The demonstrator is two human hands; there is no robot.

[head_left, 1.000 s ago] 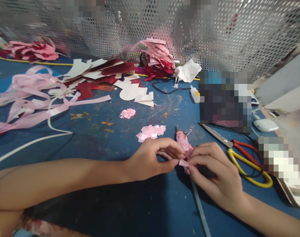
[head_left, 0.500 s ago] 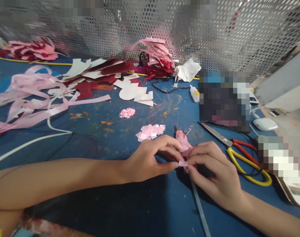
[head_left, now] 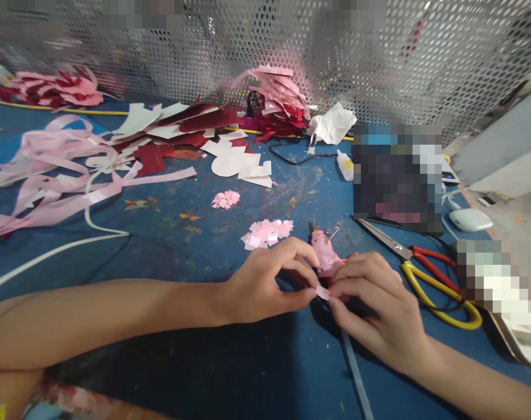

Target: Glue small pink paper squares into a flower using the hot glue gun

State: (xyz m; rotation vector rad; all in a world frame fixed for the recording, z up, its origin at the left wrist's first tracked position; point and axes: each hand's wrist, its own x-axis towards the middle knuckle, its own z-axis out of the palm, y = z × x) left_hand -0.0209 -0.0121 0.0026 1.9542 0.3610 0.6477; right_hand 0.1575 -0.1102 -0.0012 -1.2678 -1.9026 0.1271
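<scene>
Pinches a small pink ribbon piece (head_left: 322,292) just above the blue surface (head_left: 178,361), with the left hand's (head_left: 252,286) fingers closed on one end and the right hand's (head_left: 383,309) closed on the other. Has a pink glue gun (head_left: 325,256) just beyond, partly hidden by the right hand. Shows pink ribbon squares (head_left: 268,233) near the left hand, a smaller pink pile (head_left: 225,200) farther off, and scissors (head_left: 416,256) beside the right hand.

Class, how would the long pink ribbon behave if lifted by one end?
The ribbon is probably floppy, as it lies in loose curls. It looks thin, so likely light for its length. Its loops overlap, so other loops may drag along.
</scene>
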